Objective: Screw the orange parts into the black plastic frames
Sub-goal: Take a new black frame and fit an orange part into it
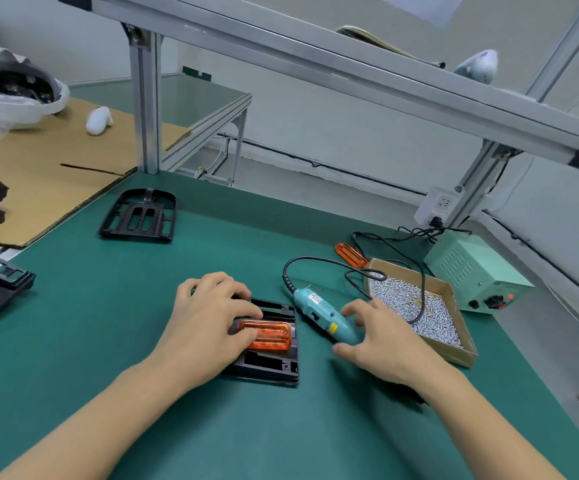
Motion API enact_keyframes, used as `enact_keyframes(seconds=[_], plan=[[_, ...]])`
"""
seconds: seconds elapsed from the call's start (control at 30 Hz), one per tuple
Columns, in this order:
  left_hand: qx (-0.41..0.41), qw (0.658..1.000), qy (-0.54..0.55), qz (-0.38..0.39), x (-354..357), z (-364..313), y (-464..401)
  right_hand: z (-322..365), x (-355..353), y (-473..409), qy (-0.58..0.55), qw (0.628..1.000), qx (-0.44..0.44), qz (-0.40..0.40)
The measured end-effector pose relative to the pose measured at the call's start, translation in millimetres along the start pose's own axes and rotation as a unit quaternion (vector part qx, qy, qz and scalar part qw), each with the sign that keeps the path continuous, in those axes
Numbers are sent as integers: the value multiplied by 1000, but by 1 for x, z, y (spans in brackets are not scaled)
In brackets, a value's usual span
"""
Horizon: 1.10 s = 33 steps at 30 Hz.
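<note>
- Orange, translucent and ribbed, the orange part [268, 334] sits in the middle of the black frame [267, 362], which lies flat on the green mat [212, 237] directly in front of the person.
- The left hand [208, 327] lies over the frame's left side with fingers nearly straight, fingertips pressing on the part's near edge; it pins rather than grasps.
- The right hand [381, 344] is spread wide just beside the teal electric screwdriver [326, 317], thumb and fingers on either side of the tool's lower end; whether they already touch it I cannot tell.
- Both plastic pieces look light and rigid, so the frame would likely skate on the mat unless held down; pressing on its flat border, clear of the screw holes, seems the sound hold. The thin orange part may crack if overtightened.
- Behind the right hand, a cardboard tray of screws [416, 306] is near, with the power supply box [478, 271] beyond.
- A spare orange piece [350, 255] lies by the tray; an empty frame [139, 214] rests further back on the left.
</note>
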<state>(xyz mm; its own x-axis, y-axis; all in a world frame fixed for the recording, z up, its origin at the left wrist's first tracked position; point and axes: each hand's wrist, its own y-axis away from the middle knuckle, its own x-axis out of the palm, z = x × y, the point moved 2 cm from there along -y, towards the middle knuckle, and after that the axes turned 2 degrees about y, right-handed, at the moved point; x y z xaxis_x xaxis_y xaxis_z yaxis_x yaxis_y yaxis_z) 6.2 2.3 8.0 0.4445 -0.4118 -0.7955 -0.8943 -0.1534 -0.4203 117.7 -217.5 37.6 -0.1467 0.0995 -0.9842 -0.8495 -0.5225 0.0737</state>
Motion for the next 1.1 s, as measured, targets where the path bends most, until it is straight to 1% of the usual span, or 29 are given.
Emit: enact_keyframes(seconds=[0.07, 0.13, 0.23, 0.37, 0.43, 0.53, 0.63, 0.7, 0.83, 0.9, 0.97, 1.03, 1.1], plan=[[23, 999, 6, 29, 4, -6, -10, -7, 4, 3, 14, 999, 20, 28], [34, 997, 4, 74, 11, -13, -17, -9, 8, 4, 18, 999, 20, 27], [18, 992, -7, 121, 21, -18, -23, -11, 9, 3, 6, 1000, 21, 14], [-5, 987, 50, 155, 21, -15, -28, -14, 11, 4, -16, 1000, 16, 9], [-12, 985, 69, 160, 21, -13, -27, -14, 11, 5, -21, 1000, 14, 8], [-7, 988, 34, 148, 21, -13, -27, -13, 10, 3, -15, 1000, 8, 11], [14, 985, 12, 171, 19, -14, -29, -13, 8, 2, -8, 1000, -1, 16], [20, 984, 28, 177, 18, -13, -30, -12, 8, 3, -4, 1000, -6, 14], [41, 982, 83, 163, 20, -10, -25, -11, 8, 5, -6, 1000, -14, 7], [47, 980, 63, 185, 19, -10, -27, -11, 8, 5, -9, 1000, -14, 9], [65, 977, 20, 203, 18, -13, -32, -11, 8, 5, -13, 1000, -15, 7], [126, 970, -44, 202, 17, -17, -37, -12, 8, 5, -15, 1000, -20, 5], [184, 962, -76, 189, 16, -18, -36, -13, 9, 5, -15, 1000, -22, 2]])
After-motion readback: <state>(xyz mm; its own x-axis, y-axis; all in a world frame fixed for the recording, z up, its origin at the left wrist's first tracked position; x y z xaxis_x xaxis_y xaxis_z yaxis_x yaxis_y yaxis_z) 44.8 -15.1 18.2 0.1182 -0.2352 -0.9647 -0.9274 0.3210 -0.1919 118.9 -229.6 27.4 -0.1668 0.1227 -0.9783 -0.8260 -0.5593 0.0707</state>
